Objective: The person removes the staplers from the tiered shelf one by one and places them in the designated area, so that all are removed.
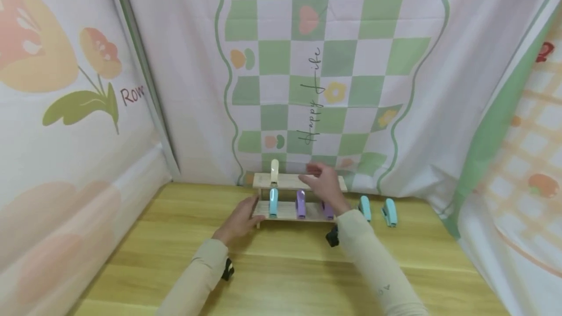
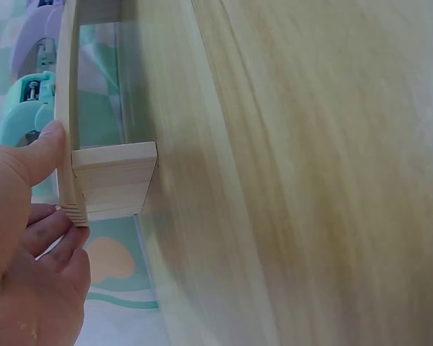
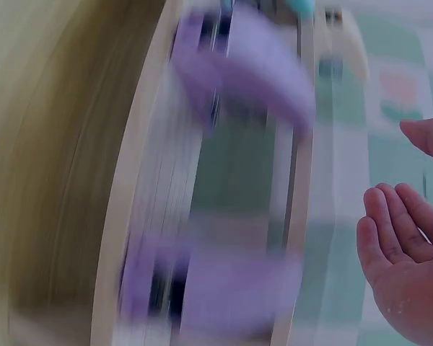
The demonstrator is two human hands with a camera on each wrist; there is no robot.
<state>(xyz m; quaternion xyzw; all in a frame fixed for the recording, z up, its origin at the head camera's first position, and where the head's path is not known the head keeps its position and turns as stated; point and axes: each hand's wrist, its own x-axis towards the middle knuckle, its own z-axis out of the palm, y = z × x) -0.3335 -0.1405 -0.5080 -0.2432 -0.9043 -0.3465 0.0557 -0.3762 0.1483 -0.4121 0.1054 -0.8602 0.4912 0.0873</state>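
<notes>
A small two-tier wooden rack (image 1: 285, 211) stands at the back of the table. My left hand (image 1: 237, 218) pinches the left end of its lower shelf (image 2: 68, 108), thumb on one side and fingers on the other. On that shelf are a light blue stapler (image 1: 273, 202), a purple stapler (image 1: 300, 204) and a second purple stapler (image 1: 327, 210), partly hidden by my right arm. One cream stapler (image 1: 274, 172) sits at the left of the upper shelf (image 1: 290, 181). Over the right part of the upper shelf hovers my right hand (image 1: 327, 187), holding nothing, its fingers apart from the thumb.
Two teal staplers, one nearer (image 1: 365, 207) and one farther right (image 1: 389, 212), rest on the wooden table (image 1: 281, 277) to the right of the rack. A checked cloth (image 1: 307, 62) hangs right behind the rack, and printed curtains (image 1: 66, 160) enclose the sides.
</notes>
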